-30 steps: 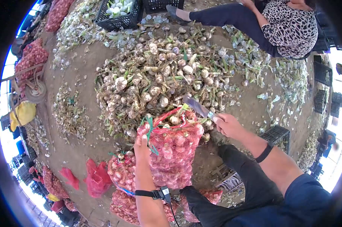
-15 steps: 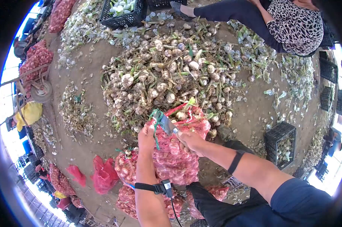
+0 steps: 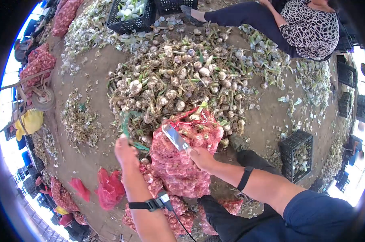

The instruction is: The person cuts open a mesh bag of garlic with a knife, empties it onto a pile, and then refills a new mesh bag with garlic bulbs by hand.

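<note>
A green tie strip (image 3: 126, 125) dangles from my left hand (image 3: 126, 152), whose fingers are closed on it, off to the left of the full sack. My right hand (image 3: 202, 158) grips a knife (image 3: 175, 137) with a broad, shiny blade; its handle is hidden in my fist. Beneath the blade stands a red mesh sack (image 3: 182, 173) full of garlic bulbs, its top gathered loosely with red cord and a few bulbs showing at the mouth. Behind the sack spreads a large heap of garlic (image 3: 170, 80) with stalks and roots.
More filled mesh sacks (image 3: 182, 220) stand near my legs. Crumpled red mesh bags (image 3: 110, 189) lie on the ground at left. A black crate (image 3: 297, 155) with garlic sits at right, another crate (image 3: 132, 22) at the back. A seated person (image 3: 307, 28) is at top right.
My left hand has moved left and down, away from the sack, carrying the green strip off its top. The knife stays over the sack, its blade now in plain view.
</note>
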`<action>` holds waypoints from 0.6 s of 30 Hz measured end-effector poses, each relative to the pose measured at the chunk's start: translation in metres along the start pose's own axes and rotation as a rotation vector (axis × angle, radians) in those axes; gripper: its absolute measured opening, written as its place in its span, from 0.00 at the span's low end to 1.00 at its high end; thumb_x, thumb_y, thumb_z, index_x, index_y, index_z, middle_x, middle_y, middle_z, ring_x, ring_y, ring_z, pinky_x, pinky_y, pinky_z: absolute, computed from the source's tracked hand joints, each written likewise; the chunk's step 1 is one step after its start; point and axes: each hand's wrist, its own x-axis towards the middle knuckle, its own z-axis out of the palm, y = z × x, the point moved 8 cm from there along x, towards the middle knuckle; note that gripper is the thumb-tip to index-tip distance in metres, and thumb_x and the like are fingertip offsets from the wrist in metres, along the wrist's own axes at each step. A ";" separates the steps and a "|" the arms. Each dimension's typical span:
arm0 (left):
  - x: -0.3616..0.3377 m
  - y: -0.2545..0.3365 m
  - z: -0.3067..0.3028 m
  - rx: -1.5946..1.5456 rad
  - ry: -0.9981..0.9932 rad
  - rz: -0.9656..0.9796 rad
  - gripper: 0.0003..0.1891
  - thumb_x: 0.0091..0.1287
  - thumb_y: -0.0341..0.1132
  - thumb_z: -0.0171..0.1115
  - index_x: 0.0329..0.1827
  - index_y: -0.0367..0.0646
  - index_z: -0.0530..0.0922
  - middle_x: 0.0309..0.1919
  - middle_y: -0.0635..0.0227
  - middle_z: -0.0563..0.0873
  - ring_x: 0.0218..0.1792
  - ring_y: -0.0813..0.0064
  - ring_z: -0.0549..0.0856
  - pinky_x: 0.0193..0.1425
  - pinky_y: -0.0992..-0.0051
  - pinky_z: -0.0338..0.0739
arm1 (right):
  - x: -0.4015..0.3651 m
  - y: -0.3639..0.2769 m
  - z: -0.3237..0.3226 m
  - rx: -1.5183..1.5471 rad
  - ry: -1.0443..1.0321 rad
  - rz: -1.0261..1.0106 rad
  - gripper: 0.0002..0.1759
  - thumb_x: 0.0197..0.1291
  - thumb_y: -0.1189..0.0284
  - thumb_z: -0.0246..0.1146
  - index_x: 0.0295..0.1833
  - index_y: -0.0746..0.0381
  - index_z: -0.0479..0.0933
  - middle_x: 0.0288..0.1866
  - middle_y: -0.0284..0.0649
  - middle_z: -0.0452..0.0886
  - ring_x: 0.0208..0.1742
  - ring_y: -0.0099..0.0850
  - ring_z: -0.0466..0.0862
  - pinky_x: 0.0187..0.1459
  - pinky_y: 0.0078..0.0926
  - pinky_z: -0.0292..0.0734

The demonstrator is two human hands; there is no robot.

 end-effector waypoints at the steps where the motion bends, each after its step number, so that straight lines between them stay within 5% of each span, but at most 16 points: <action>1: 0.011 0.004 -0.024 -0.016 0.151 0.073 0.09 0.74 0.36 0.55 0.43 0.39 0.77 0.24 0.71 0.79 0.16 0.82 0.71 0.16 0.73 0.69 | -0.009 -0.015 -0.002 0.066 -0.047 -0.013 0.17 0.75 0.62 0.49 0.47 0.66 0.74 0.30 0.40 0.79 0.21 0.24 0.76 0.19 0.25 0.71; 2: 0.020 -0.005 -0.032 -0.016 0.146 0.077 0.09 0.74 0.36 0.55 0.43 0.39 0.77 0.24 0.71 0.79 0.16 0.82 0.71 0.16 0.73 0.69 | -0.015 -0.027 -0.006 0.130 -0.093 -0.027 0.16 0.75 0.63 0.48 0.48 0.66 0.73 0.29 0.39 0.78 0.20 0.22 0.74 0.17 0.22 0.69; 4: 0.030 -0.023 -0.031 0.917 0.006 0.150 0.11 0.69 0.36 0.61 0.49 0.40 0.77 0.36 0.60 0.83 0.26 0.72 0.82 0.29 0.68 0.80 | -0.027 -0.031 -0.040 0.258 -0.020 -0.034 0.14 0.75 0.64 0.48 0.50 0.65 0.71 0.27 0.36 0.74 0.18 0.21 0.71 0.16 0.18 0.68; 5: 0.010 -0.019 -0.006 1.432 0.028 0.394 0.17 0.63 0.34 0.66 0.53 0.40 0.77 0.53 0.52 0.80 0.47 0.60 0.85 0.49 0.62 0.83 | -0.034 -0.030 -0.063 0.307 0.045 -0.035 0.14 0.75 0.65 0.48 0.51 0.65 0.71 0.27 0.36 0.74 0.18 0.21 0.71 0.16 0.18 0.68; 7: -0.044 0.003 0.054 1.353 0.154 0.506 0.20 0.62 0.35 0.67 0.56 0.39 0.75 0.62 0.55 0.74 0.58 0.55 0.79 0.62 0.59 0.76 | -0.028 -0.004 -0.115 0.271 0.112 -0.045 0.13 0.75 0.67 0.48 0.54 0.64 0.69 0.27 0.36 0.74 0.18 0.21 0.71 0.15 0.19 0.68; 8: -0.050 -0.006 0.089 1.452 0.119 0.724 0.24 0.63 0.37 0.67 0.61 0.40 0.73 0.61 0.60 0.75 0.62 0.57 0.76 0.66 0.61 0.74 | -0.034 0.005 -0.137 0.315 0.176 -0.055 0.13 0.75 0.67 0.48 0.55 0.65 0.69 0.27 0.36 0.74 0.17 0.21 0.70 0.15 0.20 0.67; 9: -0.067 -0.001 0.130 1.321 -0.130 0.648 0.25 0.62 0.36 0.65 0.62 0.38 0.72 0.66 0.55 0.74 0.68 0.56 0.71 0.71 0.64 0.67 | -0.035 0.017 -0.158 0.272 0.186 -0.122 0.15 0.75 0.64 0.50 0.54 0.65 0.70 0.25 0.35 0.74 0.16 0.21 0.70 0.15 0.21 0.66; 11: -0.071 -0.031 0.198 1.323 -0.452 0.824 0.22 0.64 0.36 0.63 0.61 0.40 0.73 0.64 0.57 0.75 0.68 0.58 0.71 0.71 0.65 0.66 | -0.052 0.027 -0.185 0.184 0.220 -0.111 0.15 0.74 0.63 0.51 0.50 0.65 0.70 0.24 0.35 0.73 0.16 0.21 0.70 0.15 0.22 0.66; 14: -0.070 -0.095 0.226 1.374 -0.269 1.057 0.11 0.64 0.36 0.60 0.47 0.41 0.78 0.57 0.57 0.80 0.61 0.58 0.78 0.67 0.63 0.69 | -0.063 0.051 -0.213 0.068 0.278 -0.074 0.16 0.74 0.60 0.52 0.43 0.64 0.70 0.23 0.34 0.73 0.16 0.22 0.72 0.15 0.23 0.67; 18: -0.088 -0.106 0.221 1.473 -0.573 0.658 0.05 0.63 0.34 0.60 0.34 0.43 0.80 0.44 0.58 0.85 0.49 0.60 0.84 0.58 0.61 0.75 | -0.083 0.089 -0.227 0.076 0.334 0.007 0.17 0.73 0.60 0.52 0.36 0.62 0.67 0.23 0.35 0.73 0.16 0.22 0.73 0.16 0.23 0.67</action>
